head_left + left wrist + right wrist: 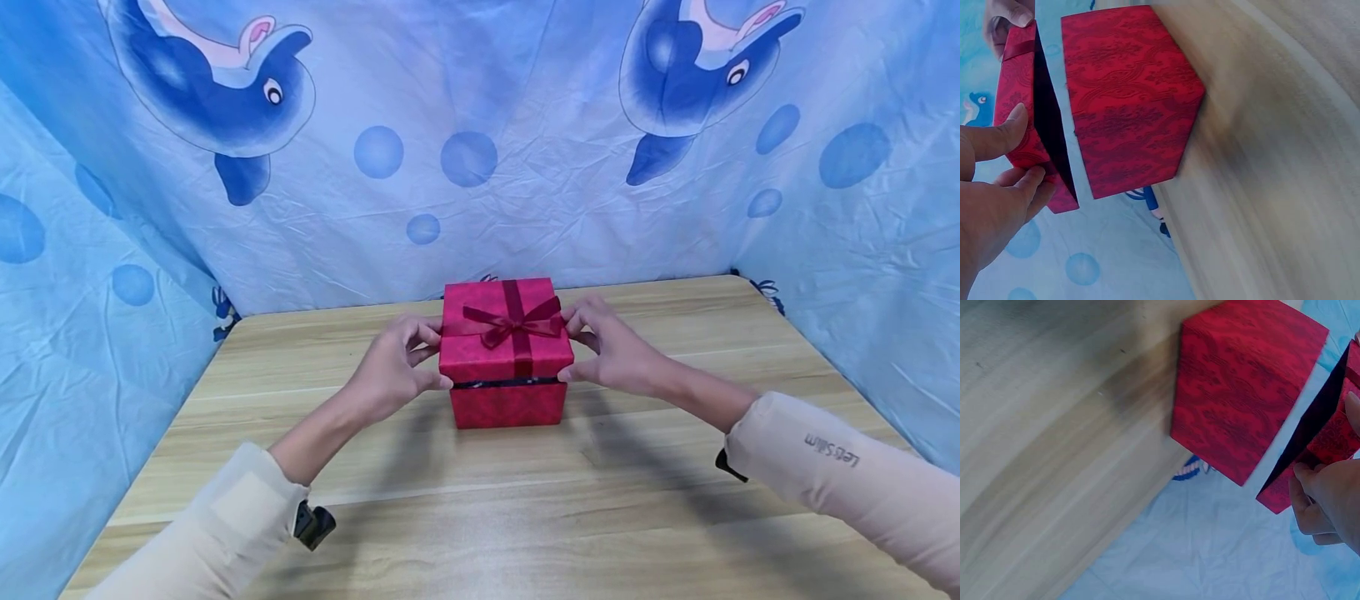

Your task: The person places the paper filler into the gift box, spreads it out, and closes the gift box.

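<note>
A red patterned gift box (pixel 507 406) stands on the wooden table, its lid (pixel 480 354) raised a little above it with a narrow gap between. A dark red ribbon bow (pixel 516 325) is tied across the lid's top. My left hand (pixel 393 367) grips the lid's left side, thumb at the front corner. My right hand (pixel 618 350) grips the right side in the same way. In the left wrist view the lid (pixel 1016 81) is apart from the box body (pixel 1132 103), its dark inside partly showing. The right wrist view shows the same gap beside the box body (pixel 1244 387).
The wooden table (pixel 480 517) carries the box near its back edge. Behind and at both sides hangs a blue cloth backdrop (pixel 525 225) printed with dolphins and bubbles. Dark wrist-camera mounts show at both sleeves.
</note>
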The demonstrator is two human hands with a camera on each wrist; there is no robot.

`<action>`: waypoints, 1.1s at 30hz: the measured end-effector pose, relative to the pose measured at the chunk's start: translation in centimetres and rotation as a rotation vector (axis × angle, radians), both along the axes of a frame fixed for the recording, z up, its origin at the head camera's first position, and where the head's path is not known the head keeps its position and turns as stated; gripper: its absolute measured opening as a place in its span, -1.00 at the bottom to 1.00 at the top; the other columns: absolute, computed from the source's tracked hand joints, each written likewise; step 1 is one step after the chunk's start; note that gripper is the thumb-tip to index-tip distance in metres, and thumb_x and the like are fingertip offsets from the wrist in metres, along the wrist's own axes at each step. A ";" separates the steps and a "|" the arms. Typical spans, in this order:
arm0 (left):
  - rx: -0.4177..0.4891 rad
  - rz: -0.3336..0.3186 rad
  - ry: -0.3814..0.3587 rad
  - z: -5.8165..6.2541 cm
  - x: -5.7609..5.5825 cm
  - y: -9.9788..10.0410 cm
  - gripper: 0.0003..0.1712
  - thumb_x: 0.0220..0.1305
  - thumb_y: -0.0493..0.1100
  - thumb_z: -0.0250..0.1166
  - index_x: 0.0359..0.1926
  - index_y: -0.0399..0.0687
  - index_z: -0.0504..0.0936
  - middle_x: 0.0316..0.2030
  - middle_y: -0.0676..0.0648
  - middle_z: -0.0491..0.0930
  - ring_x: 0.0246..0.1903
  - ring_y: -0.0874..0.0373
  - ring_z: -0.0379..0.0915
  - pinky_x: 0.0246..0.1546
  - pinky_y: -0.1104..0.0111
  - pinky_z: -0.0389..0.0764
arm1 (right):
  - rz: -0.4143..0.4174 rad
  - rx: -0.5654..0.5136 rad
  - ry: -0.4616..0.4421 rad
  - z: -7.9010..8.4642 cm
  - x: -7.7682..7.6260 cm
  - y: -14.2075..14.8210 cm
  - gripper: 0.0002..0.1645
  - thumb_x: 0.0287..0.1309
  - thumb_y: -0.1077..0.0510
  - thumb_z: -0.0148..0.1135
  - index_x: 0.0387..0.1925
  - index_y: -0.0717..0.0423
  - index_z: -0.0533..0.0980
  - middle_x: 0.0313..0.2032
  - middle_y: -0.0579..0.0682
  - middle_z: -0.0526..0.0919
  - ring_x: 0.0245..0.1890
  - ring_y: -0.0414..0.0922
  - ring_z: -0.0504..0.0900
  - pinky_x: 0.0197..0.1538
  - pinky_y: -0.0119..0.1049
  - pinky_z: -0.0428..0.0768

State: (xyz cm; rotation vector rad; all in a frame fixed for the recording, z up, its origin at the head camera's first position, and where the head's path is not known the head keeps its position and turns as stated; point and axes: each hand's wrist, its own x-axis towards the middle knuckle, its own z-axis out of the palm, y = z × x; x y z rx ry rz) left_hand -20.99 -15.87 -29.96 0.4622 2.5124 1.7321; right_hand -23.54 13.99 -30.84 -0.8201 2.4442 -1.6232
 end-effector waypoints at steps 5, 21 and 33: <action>-0.001 -0.002 0.013 -1.2 -0.2 0.1 -0.47 -0.17 -0.64 0.42 -0.19 -0.44 0.34 0.17 -0.28 0.33 0.16 -0.17 0.43 0.02 0.34 0.54 | -0.002 0.006 0.000 -0.9 0.0 -0.1 -0.48 -0.25 0.60 0.40 -0.32 0.35 0.26 0.07 0.21 0.24 0.20 0.11 0.34 0.29 -0.13 0.34; 0.013 0.020 0.005 -4.6 -0.6 0.4 -0.48 -0.21 -0.69 0.40 -0.21 -0.45 0.35 0.11 -0.28 0.33 0.13 -0.18 0.45 0.11 0.17 0.47 | -0.006 0.011 -0.013 -3.3 -0.2 -0.3 -0.49 -0.23 0.60 0.39 -0.36 0.33 0.24 0.05 0.24 0.22 0.20 0.16 0.29 0.30 0.04 0.29; 0.008 0.018 0.030 -5.1 -0.4 0.7 -0.47 -0.24 -0.72 0.38 -0.23 -0.45 0.34 0.11 -0.29 0.32 0.14 -0.17 0.43 0.12 0.24 0.47 | 0.005 -0.026 0.007 -4.8 -0.1 -0.4 -0.50 -0.31 0.66 0.35 -0.40 0.38 0.24 0.01 0.24 0.20 0.16 0.15 0.30 0.32 0.02 0.27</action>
